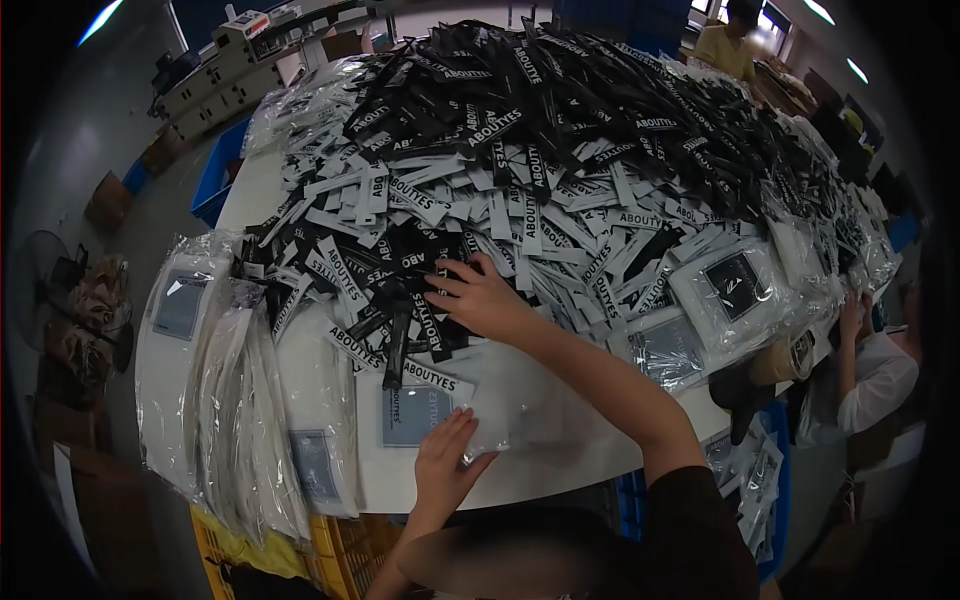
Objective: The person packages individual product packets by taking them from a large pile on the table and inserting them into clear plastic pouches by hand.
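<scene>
My left hand [447,462] is at the table's front edge, with its thumb and fingers on the edge of a clear plastic bag [508,405]. A grey-blue panel [412,415] with dark print lies beside that hand. My right hand [485,303] reaches over the bag to the near side of the heap, its fingers spread on black strips [425,265] printed ABOUTYES. No strip shows clearly gripped in it. A white printed strip [432,376] lies just above my left hand.
A large heap of black strips [560,100] and white strips [520,210] covers much of the white table [540,480]. Clear packed bags [190,350] lie at left, others [730,290] at right. A yellow crate [350,550] stands below. Other people [730,48] are at the far side and right.
</scene>
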### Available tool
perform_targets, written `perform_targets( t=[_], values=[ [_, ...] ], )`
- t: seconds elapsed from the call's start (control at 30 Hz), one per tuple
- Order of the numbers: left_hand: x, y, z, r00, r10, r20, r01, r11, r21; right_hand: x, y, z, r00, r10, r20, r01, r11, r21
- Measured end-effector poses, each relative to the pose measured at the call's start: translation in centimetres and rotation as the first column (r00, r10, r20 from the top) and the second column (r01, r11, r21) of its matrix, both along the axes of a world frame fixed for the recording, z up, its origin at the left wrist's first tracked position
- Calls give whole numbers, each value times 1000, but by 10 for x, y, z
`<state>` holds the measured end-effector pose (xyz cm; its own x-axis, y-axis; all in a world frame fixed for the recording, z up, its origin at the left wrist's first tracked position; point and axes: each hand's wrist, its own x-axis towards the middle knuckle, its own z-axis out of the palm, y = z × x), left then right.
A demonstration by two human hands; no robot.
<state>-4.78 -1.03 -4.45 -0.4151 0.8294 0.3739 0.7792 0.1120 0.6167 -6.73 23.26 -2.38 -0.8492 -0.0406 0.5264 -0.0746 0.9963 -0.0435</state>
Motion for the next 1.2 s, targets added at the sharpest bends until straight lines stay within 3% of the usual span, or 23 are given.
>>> perform_targets(
  t=[0.13, 0.27, 0.3, 0.33, 0.37, 0.43, 0.57, 0.63, 0.67, 0.73, 0.77, 0.83, 0.9, 0.93, 0.97, 1.0, 1.07, 1.13, 1.2],
  values=[
    [-1, -3, -4, 999, 21, 38, -21, 1000, -2, 11, -2, 6, 986, 113, -123, -114, 994, 2],
    [-3, 0, -1, 1000, -10, 19, 9, 999, 31, 26, -25, 25, 993, 88, -76, -98, 986, -132],
    [-3, -1, -2, 1000, -9, 23, 8, 999, 31, 28, -38, 39, 961, 101, 256, 7, 920, -391],
    [-3, -1, -2, 1000, -9, 6, 9, 999, 35, 28, -50, 45, 819, 192, 541, 191, 798, -572],
    [-2, -1, -3, 1000, -10, -11, 11, 999, 38, 26, -66, 28, 818, 192, 543, 193, 797, -572],
    [0, -2, -6, 1000, -2, -10, 3, 1000, 26, 18, -91, -13, 947, -82, 312, 146, 972, -185],
    [1, -2, -2, 1000, 12, 5, -12, 1000, 22, 10, -90, -7, 928, -118, 354, 199, 959, -202],
    [-2, -3, -4, 1000, 12, -10, -12, 999, 40, 8, -82, 14, 836, -117, 536, 358, 856, -372],
    [-2, -2, -5, 1000, 7, -23, -5, 998, 66, 4, -80, 22, 834, -114, 539, 357, 857, -371],
    [1, 0, -2, 999, 40, -22, -38, 996, 80, -6, -76, 36, 865, -301, 401, 475, 748, -463],
    [2, 2, 0, 997, 72, -25, -70, 993, 92, -14, -75, 30, 864, -305, 400, 477, 750, -458],
    [2, 3, -2, 995, 91, -35, -86, 989, 118, -31, -71, 16, 807, -488, 333, 589, 704, -397],
    [-1, 0, -6, 992, 113, -53, -105, 985, 135, -29, -66, 19, 830, -466, 307, 558, 699, -447],
    [0, -2, -9, 981, 195, 15, -195, 971, 137, -25, -63, 22, 850, -442, 285, 526, 698, -486],
    [1, -2, -11, 956, 278, 88, -288, 948, 134, -21, -57, 17, 901, -426, 89, 414, 776, -476],
    [1, -5, -10, 956, 278, 91, -288, 948, 133, -9, -54, 22, 900, -426, 92, 415, 776, -475],
    [-2, -12, -6, 870, 355, 342, -370, 929, -24, 24, -52, 48, 959, -279, 44, 190, 522, -832],
    [-7, -15, -17, 829, 354, 433, -418, 907, 58, 67, -64, 56, 920, -366, -143, -31, 295, -955],
    [-10, -17, -15, 781, 345, 520, -473, 871, 132, 123, -76, 51, 864, -498, -74, -73, 22, -997]
  ],
)
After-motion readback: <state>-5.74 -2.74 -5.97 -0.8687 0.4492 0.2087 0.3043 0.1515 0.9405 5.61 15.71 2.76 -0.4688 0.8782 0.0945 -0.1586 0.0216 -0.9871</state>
